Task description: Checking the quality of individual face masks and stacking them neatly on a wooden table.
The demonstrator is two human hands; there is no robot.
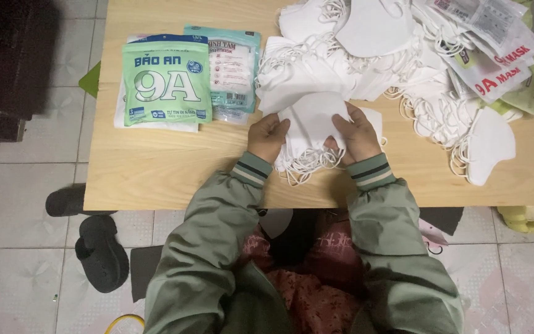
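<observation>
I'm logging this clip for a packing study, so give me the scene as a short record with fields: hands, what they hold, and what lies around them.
left hand: grips the left edge of a small stack of white masks
right hand: grips the right edge of the same stack
ear loops: hang loose below the stack
mask pile: loose white masks, far side of the wooden table
green packet: flat on the table, to the left, on top of other packets
slippers: dark, on the tiled floor
</observation>
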